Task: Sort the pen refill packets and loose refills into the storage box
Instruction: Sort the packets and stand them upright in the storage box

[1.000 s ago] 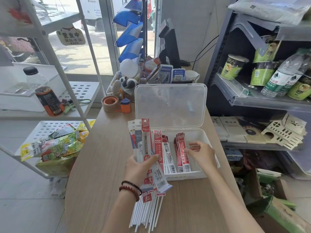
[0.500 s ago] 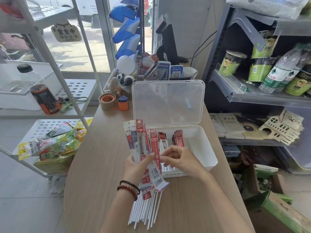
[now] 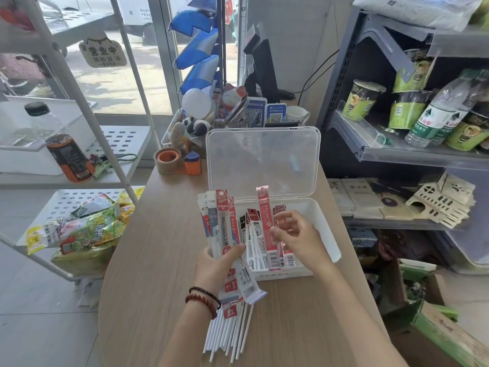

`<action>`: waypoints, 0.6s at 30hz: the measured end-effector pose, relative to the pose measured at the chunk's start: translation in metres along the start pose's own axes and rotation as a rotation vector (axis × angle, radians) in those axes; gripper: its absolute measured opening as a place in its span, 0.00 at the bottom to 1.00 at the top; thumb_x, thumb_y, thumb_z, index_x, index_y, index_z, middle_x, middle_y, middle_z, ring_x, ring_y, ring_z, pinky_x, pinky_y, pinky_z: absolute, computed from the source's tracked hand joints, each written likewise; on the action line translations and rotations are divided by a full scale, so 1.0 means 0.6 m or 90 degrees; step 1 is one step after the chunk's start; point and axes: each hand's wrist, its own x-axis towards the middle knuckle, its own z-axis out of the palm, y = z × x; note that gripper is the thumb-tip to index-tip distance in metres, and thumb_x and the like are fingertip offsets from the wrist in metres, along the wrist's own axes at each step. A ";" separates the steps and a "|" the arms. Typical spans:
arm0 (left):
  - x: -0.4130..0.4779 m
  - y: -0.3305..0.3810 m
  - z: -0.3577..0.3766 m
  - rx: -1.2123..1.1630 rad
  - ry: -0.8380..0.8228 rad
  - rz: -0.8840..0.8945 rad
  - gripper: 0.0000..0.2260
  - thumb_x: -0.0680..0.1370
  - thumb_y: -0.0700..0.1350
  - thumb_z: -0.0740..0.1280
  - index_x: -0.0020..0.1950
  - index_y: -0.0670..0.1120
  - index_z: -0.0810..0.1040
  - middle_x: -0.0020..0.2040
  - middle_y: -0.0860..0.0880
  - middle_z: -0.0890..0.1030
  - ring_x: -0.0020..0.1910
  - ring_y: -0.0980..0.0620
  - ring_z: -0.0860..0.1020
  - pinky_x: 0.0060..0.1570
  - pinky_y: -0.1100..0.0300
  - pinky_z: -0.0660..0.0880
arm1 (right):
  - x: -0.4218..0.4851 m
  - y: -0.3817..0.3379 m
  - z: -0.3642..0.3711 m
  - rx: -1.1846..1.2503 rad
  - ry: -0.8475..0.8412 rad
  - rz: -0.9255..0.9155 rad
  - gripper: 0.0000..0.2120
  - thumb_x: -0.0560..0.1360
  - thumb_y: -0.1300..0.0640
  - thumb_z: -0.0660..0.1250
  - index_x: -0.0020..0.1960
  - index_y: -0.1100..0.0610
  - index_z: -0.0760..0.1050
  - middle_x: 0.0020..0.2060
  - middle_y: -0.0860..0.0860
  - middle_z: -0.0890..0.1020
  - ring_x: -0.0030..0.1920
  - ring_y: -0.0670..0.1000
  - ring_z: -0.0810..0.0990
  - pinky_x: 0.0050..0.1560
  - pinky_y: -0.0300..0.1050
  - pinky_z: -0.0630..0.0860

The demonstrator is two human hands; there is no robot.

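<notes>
**Red packet going into the box**

Head view: the left hand [image 3: 215,266] grips a fan of packets [image 3: 221,221] beside the box [image 3: 326,234]. The right hand [image 3: 300,238] pinches one red packet [image 3: 265,223] upright over it. The next move is likely to lower it into the matching row. Refills [image 3: 227,337] lie on the table [image 3: 158,260], unsorted.

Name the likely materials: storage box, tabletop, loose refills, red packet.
Storage box: milky translucent plastic, smooth; light passes through its raised lid.
Tabletop: matte wood-grain, probably laminate, though solid wood is possible.
Loose refills: thin white tubes, likely matte plastic.
Red packet: glossy printed film, judging by its sheen.
</notes>
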 end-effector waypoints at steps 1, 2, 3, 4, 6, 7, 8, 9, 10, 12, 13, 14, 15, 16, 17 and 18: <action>0.000 -0.002 -0.001 -0.001 0.001 -0.006 0.13 0.68 0.46 0.76 0.48 0.47 0.76 0.43 0.46 0.84 0.42 0.47 0.84 0.44 0.52 0.81 | 0.008 0.006 -0.010 -0.022 0.039 0.014 0.10 0.75 0.53 0.71 0.54 0.48 0.75 0.46 0.46 0.83 0.45 0.45 0.83 0.40 0.38 0.78; 0.001 -0.002 -0.002 -0.002 0.002 -0.010 0.13 0.68 0.47 0.76 0.48 0.47 0.77 0.43 0.46 0.84 0.41 0.47 0.84 0.43 0.52 0.81 | 0.015 0.014 -0.019 -0.044 0.066 0.032 0.10 0.75 0.54 0.71 0.55 0.49 0.75 0.46 0.47 0.83 0.44 0.44 0.82 0.39 0.36 0.76; 0.000 -0.003 -0.003 -0.003 0.001 -0.011 0.14 0.68 0.47 0.76 0.48 0.46 0.77 0.42 0.45 0.84 0.40 0.47 0.84 0.42 0.52 0.81 | 0.023 0.023 -0.026 -0.066 0.080 0.054 0.11 0.76 0.55 0.71 0.56 0.50 0.75 0.46 0.47 0.83 0.44 0.43 0.81 0.38 0.35 0.74; 0.000 -0.003 -0.003 -0.006 -0.002 -0.010 0.14 0.67 0.47 0.76 0.48 0.46 0.77 0.42 0.45 0.85 0.40 0.47 0.84 0.40 0.53 0.81 | 0.030 0.032 -0.031 -0.083 0.084 0.079 0.11 0.76 0.56 0.70 0.58 0.51 0.75 0.45 0.48 0.82 0.43 0.42 0.81 0.38 0.35 0.73; 0.000 -0.004 -0.003 -0.012 -0.010 -0.003 0.13 0.67 0.46 0.77 0.48 0.45 0.78 0.41 0.45 0.85 0.38 0.47 0.85 0.37 0.55 0.81 | 0.041 0.047 -0.033 -0.094 0.074 0.130 0.13 0.76 0.57 0.71 0.59 0.53 0.74 0.44 0.49 0.82 0.41 0.43 0.82 0.41 0.37 0.74; 0.000 -0.003 -0.003 -0.012 -0.012 0.000 0.13 0.67 0.46 0.77 0.48 0.45 0.79 0.40 0.46 0.86 0.38 0.48 0.85 0.35 0.56 0.81 | 0.045 0.054 -0.032 -0.096 0.068 0.147 0.13 0.75 0.57 0.71 0.59 0.54 0.75 0.43 0.50 0.83 0.41 0.45 0.83 0.42 0.38 0.74; -0.001 -0.002 -0.003 -0.009 -0.013 0.002 0.13 0.67 0.47 0.77 0.48 0.46 0.79 0.39 0.47 0.86 0.38 0.48 0.85 0.34 0.57 0.80 | 0.047 0.060 -0.030 -0.103 0.065 0.158 0.12 0.75 0.58 0.71 0.58 0.55 0.75 0.43 0.51 0.83 0.40 0.46 0.83 0.41 0.37 0.74; -0.001 -0.002 -0.003 -0.006 -0.014 0.003 0.13 0.66 0.47 0.77 0.47 0.46 0.79 0.39 0.47 0.86 0.37 0.49 0.85 0.34 0.58 0.80 | 0.049 0.066 -0.027 -0.114 0.067 0.162 0.12 0.75 0.58 0.71 0.57 0.55 0.76 0.42 0.51 0.83 0.39 0.46 0.83 0.39 0.36 0.74; -0.001 -0.001 -0.002 -0.003 -0.016 0.004 0.13 0.66 0.47 0.77 0.47 0.46 0.79 0.38 0.48 0.86 0.37 0.49 0.85 0.34 0.58 0.80 | 0.050 0.071 -0.025 -0.127 0.073 0.162 0.11 0.75 0.59 0.72 0.56 0.55 0.77 0.42 0.51 0.83 0.39 0.46 0.83 0.38 0.35 0.73; 0.000 0.000 -0.003 0.002 -0.017 0.005 0.13 0.66 0.47 0.77 0.47 0.47 0.78 0.37 0.49 0.86 0.37 0.50 0.85 0.33 0.58 0.80 | 0.051 0.080 -0.020 -0.148 0.091 0.161 0.10 0.74 0.59 0.73 0.54 0.55 0.78 0.44 0.54 0.84 0.42 0.50 0.84 0.42 0.39 0.77; 0.000 0.000 -0.004 0.004 -0.015 0.005 0.13 0.66 0.47 0.77 0.47 0.47 0.78 0.36 0.50 0.86 0.36 0.51 0.85 0.33 0.59 0.80 | 0.052 0.082 -0.018 -0.158 0.100 0.162 0.10 0.73 0.59 0.73 0.54 0.55 0.79 0.45 0.55 0.84 0.44 0.52 0.84 0.47 0.43 0.79; 0.001 0.001 -0.006 0.004 -0.011 0.004 0.13 0.66 0.47 0.77 0.47 0.47 0.78 0.37 0.50 0.86 0.36 0.51 0.85 0.33 0.59 0.80 | 0.053 0.084 -0.016 -0.166 0.108 0.165 0.10 0.73 0.59 0.74 0.54 0.55 0.79 0.46 0.56 0.84 0.46 0.54 0.84 0.52 0.47 0.79; 0.002 0.001 -0.008 0.005 -0.009 0.002 0.13 0.66 0.47 0.77 0.47 0.46 0.79 0.37 0.49 0.86 0.37 0.50 0.85 0.34 0.58 0.80 | 0.053 0.084 -0.015 -0.173 0.115 0.168 0.11 0.73 0.58 0.74 0.54 0.56 0.80 0.47 0.56 0.84 0.47 0.54 0.84 0.54 0.48 0.79; 0.003 0.001 -0.010 0.006 -0.006 0.001 0.14 0.66 0.47 0.77 0.47 0.46 0.79 0.38 0.49 0.86 0.37 0.50 0.85 0.35 0.57 0.80 | 0.053 0.084 -0.015 -0.181 0.120 0.168 0.12 0.73 0.58 0.74 0.55 0.57 0.80 0.47 0.56 0.84 0.48 0.54 0.83 0.55 0.47 0.78; 0.004 0.001 -0.010 0.008 -0.005 0.000 0.14 0.66 0.47 0.77 0.47 0.46 0.79 0.39 0.48 0.86 0.38 0.49 0.85 0.37 0.56 0.81 | 0.052 0.083 -0.015 -0.190 0.126 0.165 0.13 0.72 0.58 0.74 0.56 0.57 0.80 0.47 0.55 0.84 0.47 0.52 0.83 0.54 0.44 0.77; 0.005 0.001 -0.011 0.009 -0.005 -0.001 0.14 0.66 0.47 0.77 0.47 0.46 0.79 0.40 0.47 0.85 0.38 0.49 0.85 0.38 0.55 0.81 | 0.051 0.080 -0.015 -0.201 0.132 0.160 0.14 0.72 0.57 0.74 0.57 0.58 0.80 0.46 0.54 0.84 0.47 0.51 0.82 0.52 0.42 0.76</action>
